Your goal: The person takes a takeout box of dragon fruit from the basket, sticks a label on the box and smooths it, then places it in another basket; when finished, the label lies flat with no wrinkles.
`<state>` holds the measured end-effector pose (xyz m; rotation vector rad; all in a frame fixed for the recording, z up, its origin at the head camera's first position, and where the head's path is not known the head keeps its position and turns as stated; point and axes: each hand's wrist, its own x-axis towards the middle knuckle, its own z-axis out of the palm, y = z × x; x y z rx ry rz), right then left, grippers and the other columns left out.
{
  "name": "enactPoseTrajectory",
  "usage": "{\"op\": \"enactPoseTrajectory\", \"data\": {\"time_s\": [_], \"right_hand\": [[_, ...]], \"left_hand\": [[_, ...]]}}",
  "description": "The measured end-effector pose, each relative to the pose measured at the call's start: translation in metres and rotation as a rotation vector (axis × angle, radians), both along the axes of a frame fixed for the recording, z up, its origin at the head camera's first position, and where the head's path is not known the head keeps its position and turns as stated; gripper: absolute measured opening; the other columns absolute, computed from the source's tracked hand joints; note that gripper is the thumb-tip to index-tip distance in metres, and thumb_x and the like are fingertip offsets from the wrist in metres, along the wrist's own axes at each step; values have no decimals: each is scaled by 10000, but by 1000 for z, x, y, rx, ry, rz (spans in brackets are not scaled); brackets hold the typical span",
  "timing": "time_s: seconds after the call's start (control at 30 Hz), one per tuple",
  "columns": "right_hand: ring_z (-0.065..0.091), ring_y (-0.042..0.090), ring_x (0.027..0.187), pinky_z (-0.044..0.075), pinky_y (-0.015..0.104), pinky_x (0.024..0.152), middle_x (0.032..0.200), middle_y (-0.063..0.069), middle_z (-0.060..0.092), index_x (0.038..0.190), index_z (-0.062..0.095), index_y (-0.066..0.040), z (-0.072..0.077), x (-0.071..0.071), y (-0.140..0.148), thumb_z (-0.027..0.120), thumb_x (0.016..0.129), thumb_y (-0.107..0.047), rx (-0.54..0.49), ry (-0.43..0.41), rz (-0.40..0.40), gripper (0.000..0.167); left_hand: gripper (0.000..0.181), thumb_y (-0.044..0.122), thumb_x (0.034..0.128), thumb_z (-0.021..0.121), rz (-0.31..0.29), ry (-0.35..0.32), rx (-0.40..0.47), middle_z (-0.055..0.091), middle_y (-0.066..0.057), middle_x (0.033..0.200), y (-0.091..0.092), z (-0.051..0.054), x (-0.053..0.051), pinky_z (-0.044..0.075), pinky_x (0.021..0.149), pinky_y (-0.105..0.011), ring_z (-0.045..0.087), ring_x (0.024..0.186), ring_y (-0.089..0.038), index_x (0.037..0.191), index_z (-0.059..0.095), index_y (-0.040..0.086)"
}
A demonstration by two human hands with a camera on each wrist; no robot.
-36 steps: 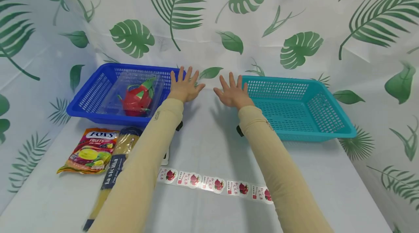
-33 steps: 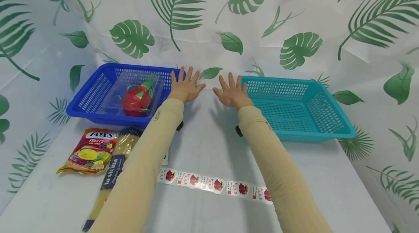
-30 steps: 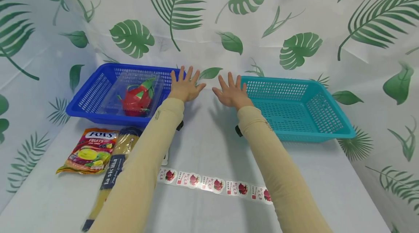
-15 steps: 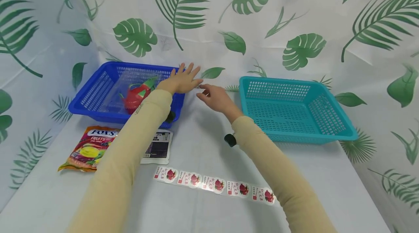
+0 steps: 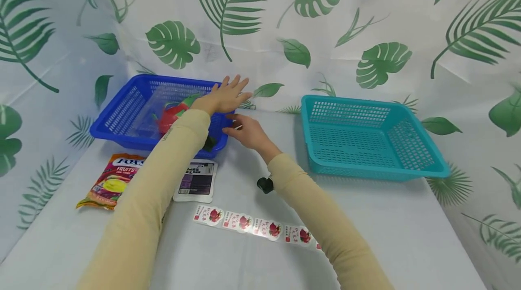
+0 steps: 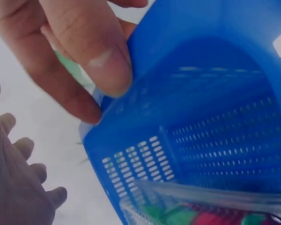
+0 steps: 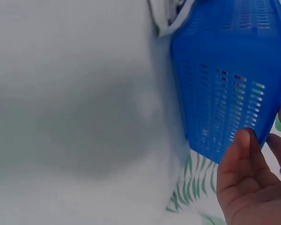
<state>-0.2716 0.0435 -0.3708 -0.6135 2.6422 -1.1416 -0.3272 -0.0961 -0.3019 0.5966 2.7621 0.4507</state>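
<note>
My left hand (image 5: 225,95), fingers spread and straight, is over the right end of the blue basket (image 5: 118,138). It holds nothing. My right hand (image 5: 248,134) has its loosely bent thumb and fingers at the basket's right rim. In the right wrist view the right hand (image 7: 253,187) has its thumb in front of the basket wall (image 7: 210,61); whether it touches the rim I cannot tell. Inside the basket lies a clear plastic box (image 5: 146,113) with a red and green dragon fruit (image 5: 168,118), partly hidden by my left arm.
The teal basket (image 5: 374,172) stands at the right. In front of the blue basket lie a Fox's candy bag (image 5: 111,186) and a white and dark pouch (image 5: 197,181). A strip of dragon fruit stickers (image 5: 244,223) lies across the table. A leaf-printed sheet (image 5: 260,68) closes off the back.
My right hand has moved left from beside the teal basket to the blue basket's rim, its fingers bending. My left arm has shifted left, uncovering the pouch and covering the pasta pack.
</note>
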Motion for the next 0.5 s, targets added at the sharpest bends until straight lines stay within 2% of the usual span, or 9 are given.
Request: {"op": "enactPoseTrajectory", "data": {"time_s": [0.07,0.17,0.23,0.27,0.37,0.47,0.5], "right_hand": [[581,252,1146,521,386,903,1253,117,628,1417,517,-109,-2,0,-1,634,965,-315,-49,-35,-15,511],[556,236,1149,527,384,889,1243,94,617,1415,527,-128,-5,-1,0,655,952,-304,-130,-98,-37,512],[551,223,1134,533,370,878,1226,74,604,1417,529,-146,-6,-1,1,661,948,-298,-172,-138,-44,510],[551,216,1125,537,365,873,1220,69,595,1421,526,-151,-7,-2,2,662,948,-296,-192,-160,-47,513],[552,201,1108,532,358,886,1239,63,567,1441,502,-169,-8,-2,3,653,953,-308,-217,-206,-42,530],[567,193,1084,527,360,894,1265,59,547,1456,483,-193,-8,-2,5,645,957,-317,-224,-235,-33,539],[573,190,1076,526,362,895,1272,56,544,1457,482,-201,-8,-1,5,644,958,-316,-225,-240,-31,537]], "left_hand": [[683,523,1043,257,-8,4,29,-57,-100,1634,-6,0,0,-11,1170,-565,-86,1483,-341,1585,-6,202],[666,440,1048,366,-12,-5,89,87,-120,1631,-21,0,-1,92,1179,-543,77,1487,-338,1587,84,168],[639,388,1045,419,8,-11,126,180,-128,1613,-35,-1,-2,166,1169,-536,177,1469,-341,1579,164,148],[622,364,1042,440,30,-19,146,230,-129,1599,-42,-2,-2,223,1154,-528,274,1433,-352,1572,200,146],[570,351,1038,452,122,-26,187,329,-154,1552,-68,-4,-1,291,1116,-545,364,1375,-379,1536,310,112],[548,363,1039,440,196,-38,206,407,-183,1495,-94,-6,1,330,1086,-546,424,1321,-390,1501,372,76],[544,366,1041,433,212,-40,209,414,-193,1486,-103,-7,2,321,1092,-550,396,1344,-387,1490,385,62]]}}
